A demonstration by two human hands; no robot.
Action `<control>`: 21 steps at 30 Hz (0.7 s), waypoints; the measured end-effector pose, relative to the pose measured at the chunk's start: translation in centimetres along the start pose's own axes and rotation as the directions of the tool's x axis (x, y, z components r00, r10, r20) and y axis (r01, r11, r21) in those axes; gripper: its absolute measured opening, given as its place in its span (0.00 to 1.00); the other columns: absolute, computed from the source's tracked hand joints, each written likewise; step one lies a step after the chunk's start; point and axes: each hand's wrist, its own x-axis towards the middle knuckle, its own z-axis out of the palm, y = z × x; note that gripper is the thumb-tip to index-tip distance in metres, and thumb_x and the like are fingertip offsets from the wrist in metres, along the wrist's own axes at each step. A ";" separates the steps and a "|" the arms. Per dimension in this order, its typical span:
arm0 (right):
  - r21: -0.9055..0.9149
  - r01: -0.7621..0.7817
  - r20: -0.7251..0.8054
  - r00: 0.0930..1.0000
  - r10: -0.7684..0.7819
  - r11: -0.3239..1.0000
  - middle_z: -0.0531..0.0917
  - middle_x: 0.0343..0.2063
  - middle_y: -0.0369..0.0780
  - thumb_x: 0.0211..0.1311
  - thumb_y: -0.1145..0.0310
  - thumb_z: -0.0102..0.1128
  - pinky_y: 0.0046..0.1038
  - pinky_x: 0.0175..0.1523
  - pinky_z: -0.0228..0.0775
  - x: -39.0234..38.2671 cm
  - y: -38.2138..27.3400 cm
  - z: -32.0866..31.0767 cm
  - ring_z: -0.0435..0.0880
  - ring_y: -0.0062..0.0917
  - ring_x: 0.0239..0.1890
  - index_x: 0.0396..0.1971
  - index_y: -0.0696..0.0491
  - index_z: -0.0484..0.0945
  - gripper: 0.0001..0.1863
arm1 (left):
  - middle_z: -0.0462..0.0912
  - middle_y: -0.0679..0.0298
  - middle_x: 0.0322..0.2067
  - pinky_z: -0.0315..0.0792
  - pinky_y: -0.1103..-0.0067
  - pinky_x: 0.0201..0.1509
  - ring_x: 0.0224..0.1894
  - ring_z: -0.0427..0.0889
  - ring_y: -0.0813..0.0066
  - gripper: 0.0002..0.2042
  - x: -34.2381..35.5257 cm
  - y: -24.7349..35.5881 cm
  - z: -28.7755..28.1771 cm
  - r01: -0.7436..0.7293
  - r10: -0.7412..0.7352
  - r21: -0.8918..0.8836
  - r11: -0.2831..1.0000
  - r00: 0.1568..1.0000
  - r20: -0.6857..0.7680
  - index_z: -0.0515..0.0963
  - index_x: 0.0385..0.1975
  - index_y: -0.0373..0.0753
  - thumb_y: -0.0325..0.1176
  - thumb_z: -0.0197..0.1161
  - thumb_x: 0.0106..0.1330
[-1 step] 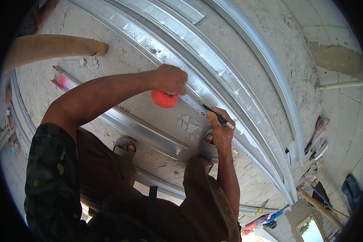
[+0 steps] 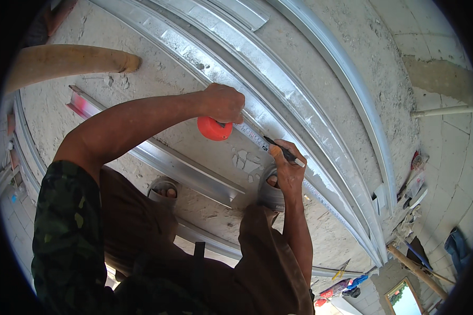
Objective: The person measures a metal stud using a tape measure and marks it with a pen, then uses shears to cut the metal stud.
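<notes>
My left hand (image 2: 223, 103) is closed at the edge of a long silvery metal channel (image 2: 231, 79), gripping a red tape measure (image 2: 214, 129) whose case shows below the fist. From there the pale tape blade (image 2: 251, 135) runs along the channel's near edge toward the lower right. My right hand (image 2: 289, 163) holds a black marker with a white end (image 2: 285, 150). Its dark tip rests at or just above the blade; contact is not clear. The right fingers also lie against the blade and the channel edge.
More metal channels (image 2: 347, 73) lie beyond, and a shorter channel piece (image 2: 189, 170) sits nearer my sandalled feet (image 2: 270, 189). A thick tan pole or pipe (image 2: 73, 60) reaches in from the left. Pliers with yellow handles (image 2: 341, 269) and a wooden pole (image 2: 418, 269) lie at the lower right.
</notes>
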 end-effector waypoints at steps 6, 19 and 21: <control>-0.009 -0.053 0.025 0.998 0.054 0.999 0.81 0.39 0.36 0.58 0.74 0.66 0.17 0.43 0.71 0.2 -0.4 0.2 0.78 0.14 0.38 0.39 0.59 0.82 0.10 | 0.85 0.52 0.37 0.75 0.64 0.49 0.44 0.83 0.54 0.18 0.0 0.1 -0.2 0.003 -0.003 -0.005 1.000 1.000 0.009 0.84 0.39 0.39 0.46 0.63 0.56; 0.013 -0.111 0.035 0.993 0.111 0.994 0.82 0.37 0.35 0.59 0.72 0.66 0.16 0.42 0.69 0.5 -0.7 0.5 0.76 0.13 0.35 0.40 0.59 0.81 0.11 | 0.85 0.52 0.36 0.75 0.64 0.48 0.43 0.83 0.54 0.18 0.0 -0.1 -0.1 -0.009 0.009 -0.013 1.000 1.000 0.005 0.84 0.39 0.39 0.46 0.64 0.56; 0.008 -0.098 0.042 0.994 0.097 0.995 0.81 0.36 0.34 0.60 0.72 0.66 0.16 0.42 0.69 0.6 -0.5 0.4 0.76 0.13 0.36 0.40 0.59 0.81 0.10 | 0.85 0.52 0.35 0.75 0.64 0.48 0.43 0.83 0.54 0.18 0.0 -0.1 -0.1 -0.015 0.015 -0.024 1.000 1.000 -0.004 0.84 0.38 0.39 0.46 0.63 0.56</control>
